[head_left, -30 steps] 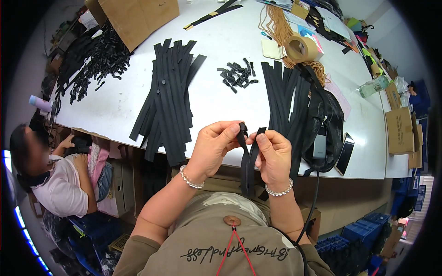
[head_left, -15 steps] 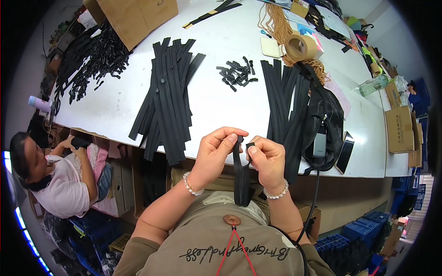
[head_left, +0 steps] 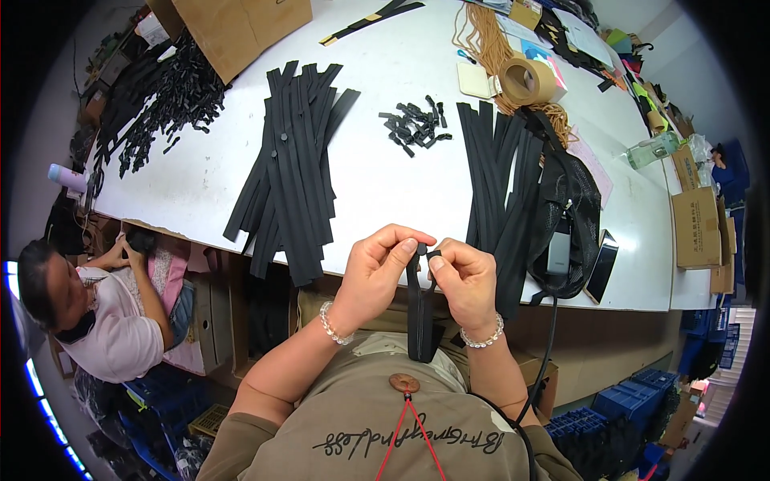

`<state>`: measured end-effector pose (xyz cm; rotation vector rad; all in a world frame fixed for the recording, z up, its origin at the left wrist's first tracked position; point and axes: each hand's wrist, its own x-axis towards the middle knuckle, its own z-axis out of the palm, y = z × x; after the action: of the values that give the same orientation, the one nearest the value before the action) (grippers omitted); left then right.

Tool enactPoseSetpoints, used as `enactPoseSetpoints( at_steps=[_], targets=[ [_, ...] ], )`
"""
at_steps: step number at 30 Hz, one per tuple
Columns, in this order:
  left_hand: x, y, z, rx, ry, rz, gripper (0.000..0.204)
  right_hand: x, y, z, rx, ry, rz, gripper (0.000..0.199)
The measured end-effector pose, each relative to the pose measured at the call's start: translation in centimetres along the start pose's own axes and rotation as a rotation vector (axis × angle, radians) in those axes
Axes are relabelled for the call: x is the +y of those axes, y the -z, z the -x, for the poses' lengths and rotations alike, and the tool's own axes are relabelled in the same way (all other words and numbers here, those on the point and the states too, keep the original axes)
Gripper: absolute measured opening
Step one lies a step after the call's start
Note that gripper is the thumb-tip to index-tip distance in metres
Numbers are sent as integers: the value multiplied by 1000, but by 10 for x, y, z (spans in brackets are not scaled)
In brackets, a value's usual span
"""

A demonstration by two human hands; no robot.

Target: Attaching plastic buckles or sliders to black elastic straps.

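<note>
The white bench (head_left: 385, 176) fills most of the view, its near edge just ahead of the hands. On it, left of centre, lies a fanned stack of long black zipper strips (head_left: 289, 168), some with sliders showing as small dark knobs; a second stack of black strips (head_left: 497, 176) lies to the right, reaching the bench edge beside the right hand. A black mesh bag (head_left: 569, 200) rests against that right stack, with a dark flat phone-like slab (head_left: 601, 266) at the bench edge beside it. A brown cardboard box (head_left: 241, 28) sits at the far left, next to a heap of small black pieces (head_left: 164, 100). A roll of tan tape (head_left: 529, 80) lies far right, and a little pile of black sliders (head_left: 415, 127) sits between the two stacks. Below the bench edge, the left hand (head_left: 377, 268) and right hand (head_left: 465, 276) are both closed in a pinch on the top end of one black zipper strip (head_left: 419, 317), which hangs straight down, folded narrow, against the person's olive shirt. Another person (head_left: 88, 313) sits at lower left.
</note>
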<state>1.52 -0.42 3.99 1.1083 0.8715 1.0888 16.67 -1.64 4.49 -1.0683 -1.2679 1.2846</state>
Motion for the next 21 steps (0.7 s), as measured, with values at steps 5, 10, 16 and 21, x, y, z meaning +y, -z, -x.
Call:
enactPoseSetpoints(
  at_steps=[5,10,16,21],
  targets=[
    [0,0,0,0,9,8,20,2,2,0,-15,-7,23,17],
    [-2,3,-1,-21,33,-5,20,3,4,0,-26,-7,46,18],
    [-1,3,-1,-27,59,12,20,1,3,0,-25,-38,30,18],
    [-1,6,0,-16,26,-109,17,0,4,0,-42,-31,87,18]
  ],
)
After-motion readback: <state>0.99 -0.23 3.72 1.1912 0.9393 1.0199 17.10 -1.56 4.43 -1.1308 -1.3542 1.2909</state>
